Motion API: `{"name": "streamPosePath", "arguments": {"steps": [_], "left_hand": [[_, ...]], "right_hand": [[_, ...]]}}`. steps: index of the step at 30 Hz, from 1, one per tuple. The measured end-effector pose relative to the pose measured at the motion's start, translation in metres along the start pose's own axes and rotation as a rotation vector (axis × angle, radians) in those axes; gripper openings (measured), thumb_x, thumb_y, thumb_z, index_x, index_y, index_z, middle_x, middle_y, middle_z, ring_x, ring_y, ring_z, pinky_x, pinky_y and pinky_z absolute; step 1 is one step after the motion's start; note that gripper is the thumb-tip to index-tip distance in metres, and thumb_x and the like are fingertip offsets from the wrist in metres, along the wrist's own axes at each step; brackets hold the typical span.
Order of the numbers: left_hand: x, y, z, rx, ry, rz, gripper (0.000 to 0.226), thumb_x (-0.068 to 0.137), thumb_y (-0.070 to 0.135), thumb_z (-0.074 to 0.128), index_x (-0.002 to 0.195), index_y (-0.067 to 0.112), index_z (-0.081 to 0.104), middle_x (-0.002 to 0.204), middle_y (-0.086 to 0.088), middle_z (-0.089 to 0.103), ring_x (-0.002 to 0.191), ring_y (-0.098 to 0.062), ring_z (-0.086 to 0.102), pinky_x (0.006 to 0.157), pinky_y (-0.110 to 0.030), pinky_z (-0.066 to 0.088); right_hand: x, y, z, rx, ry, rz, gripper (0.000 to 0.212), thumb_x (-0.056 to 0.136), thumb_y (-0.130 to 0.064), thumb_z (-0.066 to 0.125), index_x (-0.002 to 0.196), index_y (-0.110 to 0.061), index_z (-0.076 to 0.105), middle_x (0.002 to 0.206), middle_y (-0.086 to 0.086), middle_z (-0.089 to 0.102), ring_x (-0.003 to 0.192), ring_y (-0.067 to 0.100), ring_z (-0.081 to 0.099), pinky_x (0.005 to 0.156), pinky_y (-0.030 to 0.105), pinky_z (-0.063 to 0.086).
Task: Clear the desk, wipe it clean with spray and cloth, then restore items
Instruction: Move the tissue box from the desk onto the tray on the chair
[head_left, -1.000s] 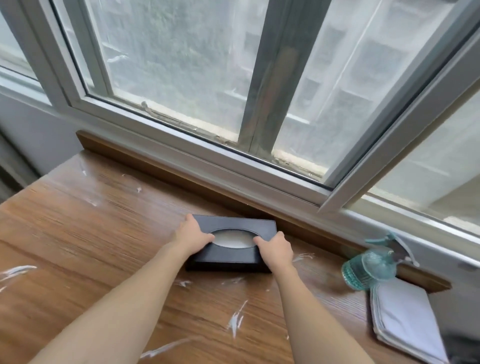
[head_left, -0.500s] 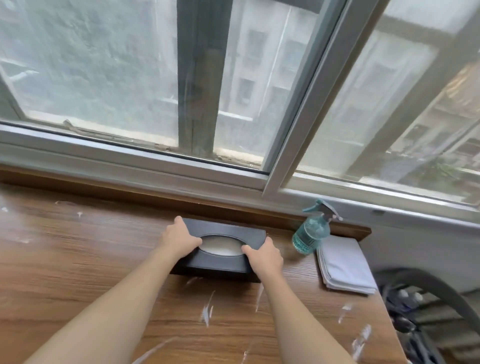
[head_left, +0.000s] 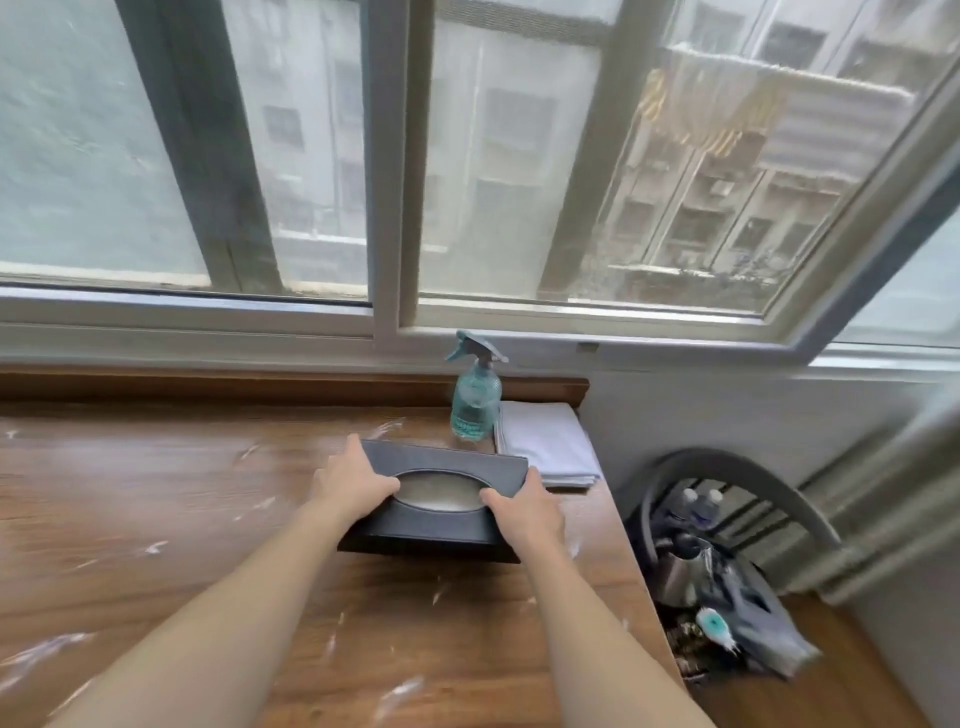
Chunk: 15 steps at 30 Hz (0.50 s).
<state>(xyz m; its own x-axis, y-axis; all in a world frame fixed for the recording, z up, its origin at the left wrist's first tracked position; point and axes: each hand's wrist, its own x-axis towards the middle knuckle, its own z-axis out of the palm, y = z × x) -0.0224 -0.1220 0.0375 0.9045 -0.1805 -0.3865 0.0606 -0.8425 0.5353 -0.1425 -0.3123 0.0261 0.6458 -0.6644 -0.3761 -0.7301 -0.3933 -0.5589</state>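
Now both hands, left (head_left: 349, 487) and right (head_left: 524, 512), each grip clasping an end of the dark tissue box (head_left: 441, 506).

Dark tissue box (head_left: 441, 499), oval slot up, near teal spray bottle (head_left: 471, 402), folded white cloth (head_left: 545, 441).

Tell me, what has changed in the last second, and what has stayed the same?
Both hands, left hand and right hand, carried the tissue box rightward along the desk, toward the spray bottle and folded cloth. The grip on both ends is unchanged; bottle and cloth stayed put.
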Motion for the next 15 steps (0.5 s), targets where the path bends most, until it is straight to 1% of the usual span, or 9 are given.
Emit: {"name": "streamPosePath", "arguments": {"steps": [4,6,7,9,12,15], "left_hand": [[-0.046,0.050,0.057,-0.021,-0.027,0.035,0.091,0.069,0.041,0.076,0.145,0.016,0.033,0.130,-0.011,0.056,0.115,-0.033,0.055,0.092,-0.040,0.048],[-0.066,0.079,0.083,0.014,-0.024,0.065,0.092,0.069,0.045,0.075,0.145,0.018,0.030,0.133,-0.012,0.056,0.116,-0.034,0.055,0.091,-0.037,0.048],[-0.077,0.093,0.095,0.026,-0.027,0.082,0.091,0.072,0.043,0.075,0.147,0.018,0.029,0.134,-0.013,0.056,0.118,-0.034,0.055,0.091,-0.037,0.047],[-0.092,0.119,0.121,0.036,-0.031,0.115,0.091,0.078,0.037,0.075,0.151,0.017,0.025,0.136,-0.015,0.055,0.122,-0.036,0.053,0.096,-0.038,0.047],[-0.108,0.154,0.154,0.051,-0.063,0.162,0.093,0.078,0.035,0.072,0.155,0.023,0.021,0.137,-0.017,0.054,0.122,-0.038,0.053,0.095,-0.038,0.044],[-0.120,0.189,0.186,0.039,-0.115,0.216,0.092,0.080,0.029,0.071,0.156,0.024,0.020,0.140,-0.017,0.052,0.124,-0.037,0.051,0.095,-0.037,0.042]], "right_hand": [[-0.011,0.073,-0.056,0.031,0.041,0.005,0.085,0.089,-0.054,0.063,0.158,-0.023,0.026,0.141,0.007,0.058,0.126,0.032,0.056,0.103,0.038,0.046],[-0.015,0.108,-0.084,0.053,0.082,0.015,0.084,0.088,-0.053,0.063,0.157,-0.023,0.027,0.137,0.011,0.059,0.123,0.034,0.057,0.102,0.039,0.048],[-0.017,0.124,-0.097,0.047,0.090,0.029,0.084,0.089,-0.053,0.063,0.158,-0.023,0.026,0.136,0.013,0.060,0.123,0.036,0.057,0.100,0.039,0.048],[-0.016,0.153,-0.122,0.039,0.105,0.049,0.086,0.091,-0.053,0.062,0.160,-0.023,0.021,0.139,0.015,0.058,0.127,0.037,0.054,0.100,0.039,0.045],[-0.016,0.191,-0.155,0.036,0.130,0.096,0.090,0.093,-0.053,0.060,0.164,-0.025,0.012,0.146,0.015,0.054,0.133,0.036,0.051,0.104,0.040,0.043],[-0.010,0.227,-0.181,0.053,0.170,0.148,0.090,0.094,-0.052,0.059,0.164,-0.025,0.010,0.148,0.015,0.052,0.134,0.036,0.050,0.106,0.041,0.042]]}}
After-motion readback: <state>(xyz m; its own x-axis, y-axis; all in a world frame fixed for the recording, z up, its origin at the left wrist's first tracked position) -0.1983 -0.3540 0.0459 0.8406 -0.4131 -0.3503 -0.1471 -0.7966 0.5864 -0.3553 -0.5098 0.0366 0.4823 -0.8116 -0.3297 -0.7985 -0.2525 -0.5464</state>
